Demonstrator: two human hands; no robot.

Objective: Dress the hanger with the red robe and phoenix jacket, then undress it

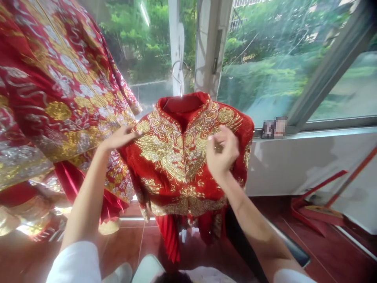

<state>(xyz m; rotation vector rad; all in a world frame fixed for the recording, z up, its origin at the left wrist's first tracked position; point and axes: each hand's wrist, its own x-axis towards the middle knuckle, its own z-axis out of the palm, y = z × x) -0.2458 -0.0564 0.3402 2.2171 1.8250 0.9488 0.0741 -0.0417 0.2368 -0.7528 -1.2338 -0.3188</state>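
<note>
A red jacket with gold embroidery and a stand-up collar hangs in front of me on a hanger. Below its hem a red pleated skirt shows. My left hand lies on the jacket's left-side shoulder, fingers stretched out and nothing gripped. In front of the right side of the chest is my right hand, slightly blurred. Its fingers are loosely curled, with a gap between thumb and fingers and nothing visible in them. Whether it touches the cloth I cannot tell.
A larger red garment with gold and silver embroidery hangs close on the left. Behind stand window frames with a sill. A small dark box sits on the sill. A red dustpan rests on the tiled floor at right.
</note>
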